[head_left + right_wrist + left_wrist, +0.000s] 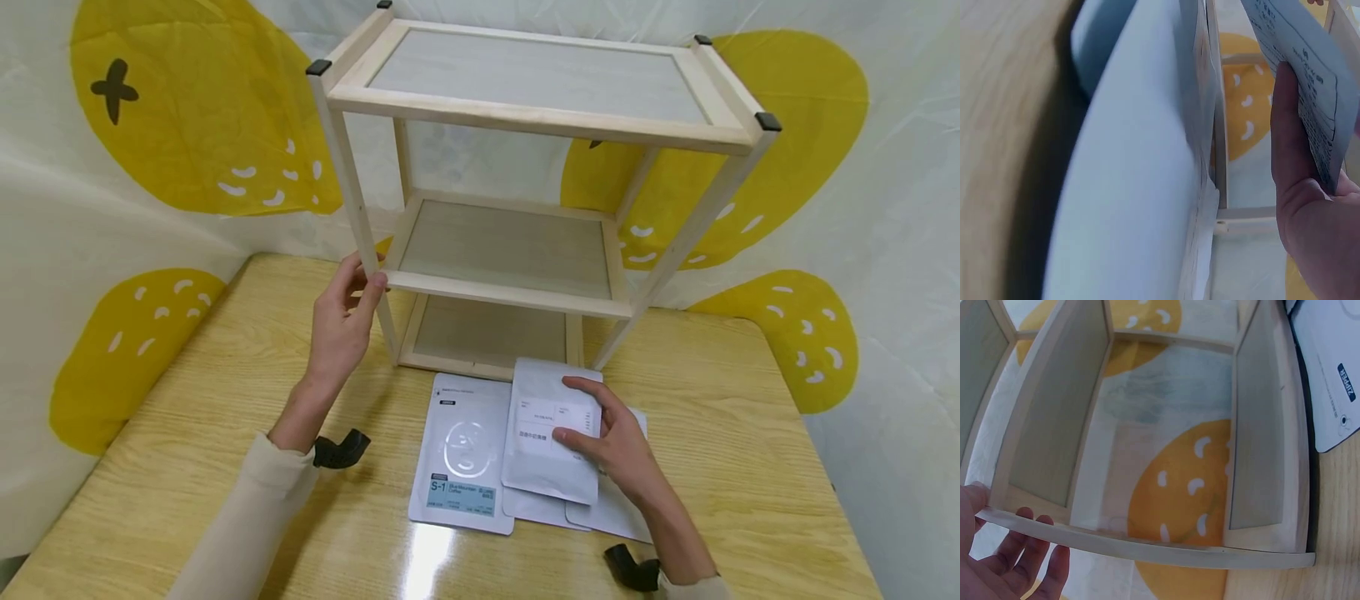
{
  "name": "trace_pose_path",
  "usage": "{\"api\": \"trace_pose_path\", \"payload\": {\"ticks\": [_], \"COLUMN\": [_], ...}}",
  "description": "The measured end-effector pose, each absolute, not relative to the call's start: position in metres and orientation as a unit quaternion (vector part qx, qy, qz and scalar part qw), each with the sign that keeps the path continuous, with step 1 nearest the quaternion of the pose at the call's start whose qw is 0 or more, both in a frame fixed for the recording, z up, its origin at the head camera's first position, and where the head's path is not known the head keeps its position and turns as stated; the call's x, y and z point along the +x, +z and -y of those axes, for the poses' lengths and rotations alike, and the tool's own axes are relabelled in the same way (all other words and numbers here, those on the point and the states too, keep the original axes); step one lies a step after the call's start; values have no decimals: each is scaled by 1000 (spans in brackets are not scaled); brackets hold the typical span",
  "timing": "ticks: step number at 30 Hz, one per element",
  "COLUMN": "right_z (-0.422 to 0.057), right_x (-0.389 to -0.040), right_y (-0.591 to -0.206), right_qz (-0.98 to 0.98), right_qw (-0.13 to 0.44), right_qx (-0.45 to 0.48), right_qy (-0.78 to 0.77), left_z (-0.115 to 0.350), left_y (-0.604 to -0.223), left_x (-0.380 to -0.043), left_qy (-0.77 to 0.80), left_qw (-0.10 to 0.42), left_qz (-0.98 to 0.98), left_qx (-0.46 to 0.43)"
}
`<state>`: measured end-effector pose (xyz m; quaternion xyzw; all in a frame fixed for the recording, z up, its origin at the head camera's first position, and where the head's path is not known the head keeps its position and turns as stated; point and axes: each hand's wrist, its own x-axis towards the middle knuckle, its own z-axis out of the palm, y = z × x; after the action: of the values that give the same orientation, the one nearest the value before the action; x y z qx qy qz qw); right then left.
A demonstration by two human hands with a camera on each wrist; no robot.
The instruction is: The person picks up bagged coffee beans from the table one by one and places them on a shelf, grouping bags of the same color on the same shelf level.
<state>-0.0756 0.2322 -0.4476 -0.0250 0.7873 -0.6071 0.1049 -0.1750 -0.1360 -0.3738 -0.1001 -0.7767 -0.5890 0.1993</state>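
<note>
A small wooden shelf rack (510, 292) with three grey-panelled levels stands on the table. My left hand (341, 321) holds its left front post (352, 183) at the middle level; in the left wrist view thumb and fingers lie on either side of the post (1147, 551). With thumb and fingers on its right side, my right hand (618, 446) grips a white coffee pouch (536, 462), label up. This pouch is tilted above two other white pouches, which it mostly covers. Printing shows on its underside (1313, 81) in the right wrist view. Left of it lies a coffee pouch (472, 417) with a blue S-1 label.
The wooden table (742, 450) extends on both sides of the rack. A white curtain (45, 225) with yellow fruit shapes hangs close behind and beside it. Black cuff pieces (341, 450) sit at both wrists.
</note>
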Motion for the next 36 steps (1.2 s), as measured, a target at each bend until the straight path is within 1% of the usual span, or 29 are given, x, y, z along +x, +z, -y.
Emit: {"api": "trace_pose_path", "payload": {"ticks": [36], "right_z": [-196], "right_x": [-104], "right_y": [-451], "right_qz": [-799], "right_qw": [82], "right_qx": [-52], "right_qy": [-594], "left_z": [136], "left_y": [-377], "left_x": [-176], "left_qy": [-591], "left_qw": [203], "left_qz": [774], "left_qx": [-101]}}
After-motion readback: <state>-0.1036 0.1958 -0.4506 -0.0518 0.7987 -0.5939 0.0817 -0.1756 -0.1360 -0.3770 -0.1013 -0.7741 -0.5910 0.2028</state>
